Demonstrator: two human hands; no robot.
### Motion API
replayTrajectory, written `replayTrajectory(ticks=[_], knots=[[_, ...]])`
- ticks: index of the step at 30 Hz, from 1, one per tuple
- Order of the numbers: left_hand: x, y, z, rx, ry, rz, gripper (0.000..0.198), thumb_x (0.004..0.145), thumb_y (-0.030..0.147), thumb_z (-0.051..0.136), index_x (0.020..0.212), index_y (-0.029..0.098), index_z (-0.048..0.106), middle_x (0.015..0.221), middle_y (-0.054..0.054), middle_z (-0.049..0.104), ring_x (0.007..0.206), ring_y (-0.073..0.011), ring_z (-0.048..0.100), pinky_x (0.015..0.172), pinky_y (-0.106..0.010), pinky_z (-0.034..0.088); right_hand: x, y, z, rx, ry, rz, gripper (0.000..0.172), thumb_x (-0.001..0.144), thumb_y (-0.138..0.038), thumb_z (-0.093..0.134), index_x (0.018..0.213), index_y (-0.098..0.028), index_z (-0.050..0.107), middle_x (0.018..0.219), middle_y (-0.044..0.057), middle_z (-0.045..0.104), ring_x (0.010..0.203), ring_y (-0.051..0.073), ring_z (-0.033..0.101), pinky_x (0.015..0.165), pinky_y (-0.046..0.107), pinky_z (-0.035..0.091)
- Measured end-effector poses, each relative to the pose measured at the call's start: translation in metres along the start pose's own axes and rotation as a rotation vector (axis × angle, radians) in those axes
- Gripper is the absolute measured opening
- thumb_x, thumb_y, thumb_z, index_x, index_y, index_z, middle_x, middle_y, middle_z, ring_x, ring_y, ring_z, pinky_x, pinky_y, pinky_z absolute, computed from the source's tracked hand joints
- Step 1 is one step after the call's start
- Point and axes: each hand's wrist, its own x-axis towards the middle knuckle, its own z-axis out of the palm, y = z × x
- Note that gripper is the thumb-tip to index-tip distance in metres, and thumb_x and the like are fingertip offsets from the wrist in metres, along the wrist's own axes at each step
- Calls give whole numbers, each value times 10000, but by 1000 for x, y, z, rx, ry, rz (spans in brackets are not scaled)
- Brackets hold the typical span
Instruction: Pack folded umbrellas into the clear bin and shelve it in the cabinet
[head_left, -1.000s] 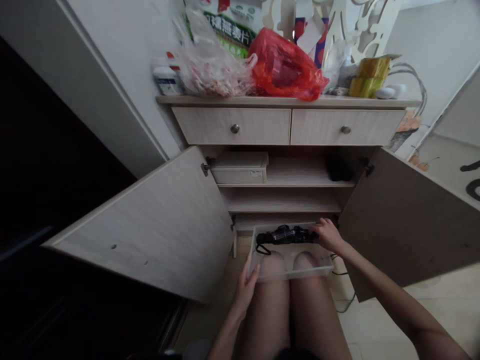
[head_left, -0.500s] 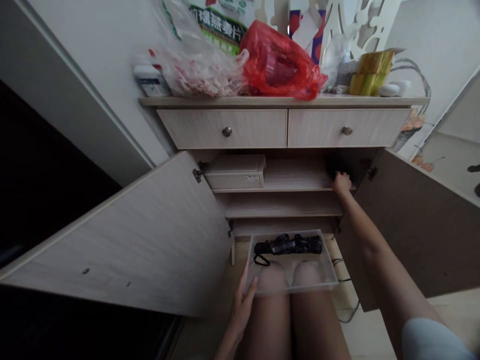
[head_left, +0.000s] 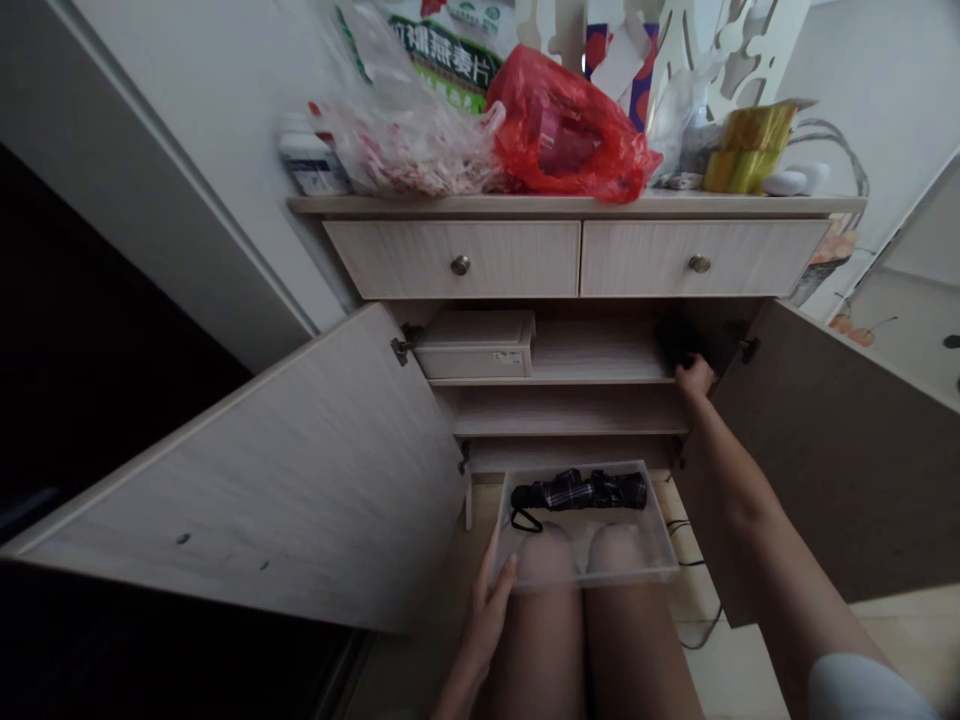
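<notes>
A clear plastic box point(head_left: 630, 575) rests across the knees, and my left hand point(head_left: 491, 600) grips its near left corner, thumb over the rim. Inside it lies a folded dark plaid umbrella point(head_left: 581, 491) with a black wrist loop at its left end. My right hand point(head_left: 696, 376) reaches into the open cabinet, at the right end of the upper shelf point(head_left: 600, 350). Its fingers are curled at a black item point(head_left: 675, 338) there, whose kind is lost in shadow.
Both cabinet doors, the left point(head_left: 262, 480) and the right point(head_left: 847, 460), stand swung outward. A pale drawer box point(head_left: 476, 345) occupies the upper shelf's left side. On the cabinet top sit a red plastic bag point(head_left: 570, 130), rolls of yellow tape point(head_left: 750, 150) and a white bottle point(head_left: 315, 165).
My right hand has shifted slightly down and right beside the black item, its wrist turned a little. The view has moved slightly. My left hand still holds the box on the knees.
</notes>
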Motion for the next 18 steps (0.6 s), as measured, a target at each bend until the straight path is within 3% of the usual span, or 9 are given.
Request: replayTrajectory(ticks=[4,6,10,14,18], knots=[[-4,3,1,7,-3,-3,835,752,685,631,1438,223,514,1514,-91,485,1431,-331,386,1214,-468,264,-15,10,-25,308,13,173,321,803,-170,654,1117,-125,702,894,103,716,849,221,690,734,325,599],[-5,7,2,1,-5,-9,830,749,691,627,1427,224,525,1479,-98,527,1416,-333,411,1204,-474,283,-33,19,-39,471,-87,210,296,795,-191,678,1088,-163,713,866,81,723,770,196,691,652,297,609],[-8,13,6,-4,-33,8,815,758,695,615,1418,224,529,1480,-107,525,1418,-329,409,1199,-487,282,-84,41,-77,861,-415,296,325,714,-175,757,1036,-210,727,891,53,738,734,168,696,632,272,613],[-9,14,9,-29,-58,32,827,770,699,600,1439,224,500,1529,-111,462,1423,-321,403,1197,-485,283,-137,53,-114,879,-716,246,417,614,-223,855,1017,-215,747,961,53,749,757,161,703,656,246,598],[-9,14,10,-9,-37,63,863,744,727,608,1436,221,503,1540,-110,445,1458,-312,339,1218,-468,233,-176,52,-131,719,-964,125,491,589,-357,885,1038,-203,762,1005,70,751,811,172,704,724,263,582]])
